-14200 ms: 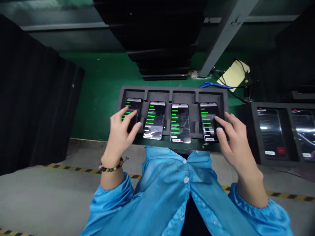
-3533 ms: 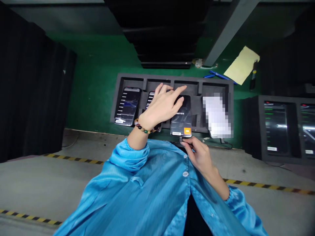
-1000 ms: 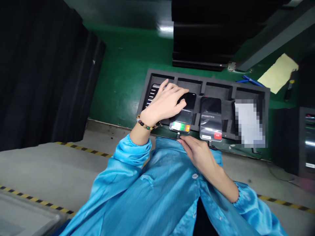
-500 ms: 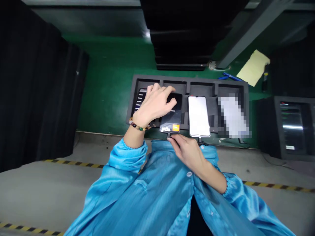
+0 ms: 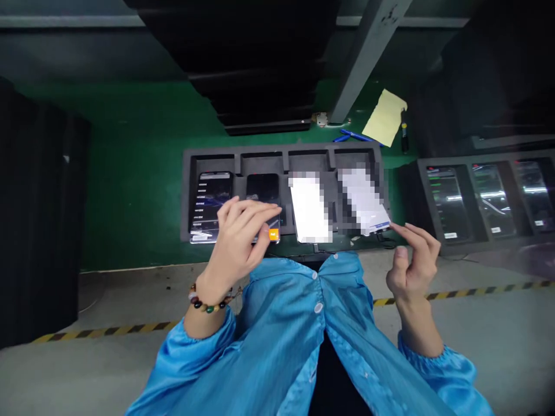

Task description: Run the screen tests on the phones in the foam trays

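My left hand (image 5: pixel 245 234), with a beaded bracelet on its wrist, hovers over the lower part of a dark-screened phone (image 5: pixel 262 188) that shows an orange patch; its fingers are stretched out and hold nothing. At the lower right corner of the rightmost phone (image 5: pixel 364 199), the index fingertip of my right hand (image 5: pixel 414 260) touches or almost touches; the other fingers are bent and apart. That phone lies tilted, its screen pale and partly pixelated. Between them lies a phone with a bright white screen (image 5: pixel 310 211). A phone listing lines of text (image 5: pixel 211 199) is at the far left.
The phones lie in a dark grey compartment tray (image 5: pixel 186 196) on a green tabletop (image 5: pixel 134 190). Behind it are blue pens (image 5: pixel 355 136), yellow paper (image 5: pixel 385 118) and a dark marker-like tool (image 5: pixel 404 136). Another tray (image 5: pixel 470 199) with several phones stands right. Cables hang at the front edge.
My right hand has left the cable at the dark phone and moved right to the rightmost phone. My left hand has drawn back towards me. The view has shifted right.
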